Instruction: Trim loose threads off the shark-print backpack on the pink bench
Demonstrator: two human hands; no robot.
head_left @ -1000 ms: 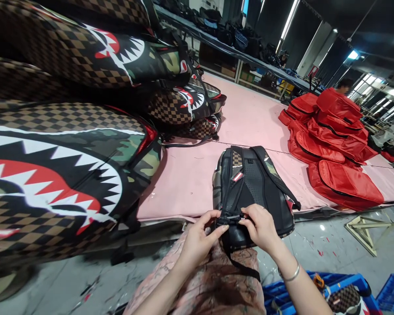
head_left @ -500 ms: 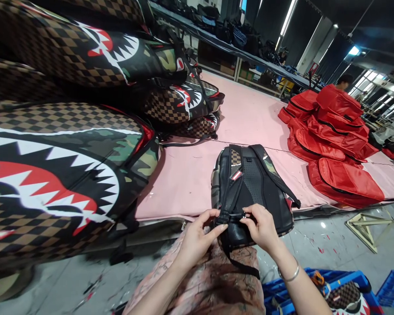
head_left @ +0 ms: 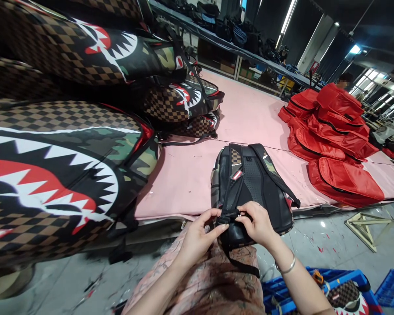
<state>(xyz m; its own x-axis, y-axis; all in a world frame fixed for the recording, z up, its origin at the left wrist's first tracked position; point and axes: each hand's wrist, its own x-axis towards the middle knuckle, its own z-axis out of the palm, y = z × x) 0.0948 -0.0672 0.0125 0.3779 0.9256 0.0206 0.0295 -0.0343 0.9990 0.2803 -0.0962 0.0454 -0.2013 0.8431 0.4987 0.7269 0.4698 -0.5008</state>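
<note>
A black backpack (head_left: 249, 188) with camouflage and checkered trim lies back side up at the near edge of the pink table, its lower end toward me. My left hand (head_left: 205, 232) pinches the black strap buckle (head_left: 226, 217) near the backpack's lower left corner. From the right, my right hand (head_left: 255, 221) holds the strap end between thumb and fingers, close beside the buckle. A loose strap tail (head_left: 243, 267) hangs down over my lap. Small details between the fingertips are hard to make out.
Large checkered shark-print backpacks (head_left: 62, 175) are piled at the left. Red bags (head_left: 344, 127) lie heaped at the right on the pink table (head_left: 249, 109). A blue crate (head_left: 344, 280) stands on the floor at the lower right. A person (head_left: 344, 81) is behind the red bags.
My right hand has moved slightly left, bringing the strap end closer to the buckle in my left hand. The backpack has hardly moved.
</note>
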